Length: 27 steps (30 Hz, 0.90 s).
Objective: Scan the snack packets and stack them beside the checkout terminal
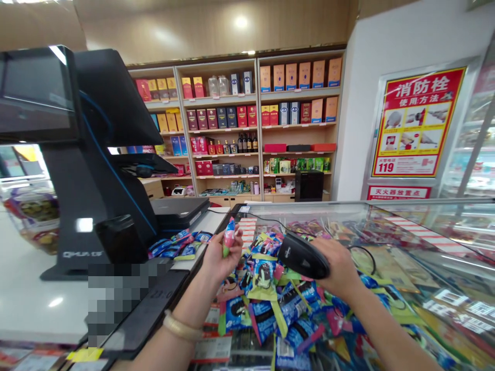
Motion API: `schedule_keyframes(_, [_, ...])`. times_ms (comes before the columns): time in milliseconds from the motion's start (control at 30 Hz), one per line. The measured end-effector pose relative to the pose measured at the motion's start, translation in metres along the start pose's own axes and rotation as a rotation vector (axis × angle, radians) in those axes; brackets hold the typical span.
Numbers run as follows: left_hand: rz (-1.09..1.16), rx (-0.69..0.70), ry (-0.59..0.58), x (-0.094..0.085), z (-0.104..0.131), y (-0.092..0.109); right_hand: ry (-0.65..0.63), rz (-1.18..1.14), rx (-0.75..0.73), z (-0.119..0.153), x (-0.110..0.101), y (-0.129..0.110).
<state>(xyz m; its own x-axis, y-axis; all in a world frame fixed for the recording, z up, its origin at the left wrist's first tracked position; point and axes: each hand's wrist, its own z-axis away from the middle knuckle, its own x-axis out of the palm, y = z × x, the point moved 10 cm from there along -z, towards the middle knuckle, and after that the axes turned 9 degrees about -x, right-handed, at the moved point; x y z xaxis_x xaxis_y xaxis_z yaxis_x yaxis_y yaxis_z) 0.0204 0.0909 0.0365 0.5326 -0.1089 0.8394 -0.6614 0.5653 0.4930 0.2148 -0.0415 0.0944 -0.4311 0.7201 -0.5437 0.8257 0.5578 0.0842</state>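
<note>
Bright, even indoor light comes from the ceiling lamps (240,21), which blow out into soft white spots on the wood panelling. Glare streaks across the glass counter top (425,232) and dots the white desk (34,304). Wide-angle distortion bends the edges, a pixelated patch (116,299) masks one area, and the nearest packets are soft.

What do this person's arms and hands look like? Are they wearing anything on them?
Both forearms are bare: no sleeves or gloves show. The left hand has a pale, smooth bangle round the wrist. The right hand shows no ring, watch or band from this view.
</note>
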Motion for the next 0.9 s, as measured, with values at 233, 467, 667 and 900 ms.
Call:
schedule_keyframes(233, [0.128,-0.154,-0.174,0.009,0.011,-0.031,0.021,-0.041,-0.031,-0.006,-0.008,-0.013])
schedule_keyframes(467, [0.032,-0.060,-0.189,0.005,0.011,-0.030,-0.017,-0.083,-0.052,-0.009,-0.001,-0.022])
schedule_keyframes(667, [-0.092,0.065,-0.150,0.004,0.010,-0.025,-0.069,-0.118,-0.059,-0.011,0.004,-0.028])
schedule_keyframes(900, [-0.160,0.090,-0.111,0.004,0.010,-0.024,-0.089,-0.102,-0.070,-0.013,0.003,-0.030])
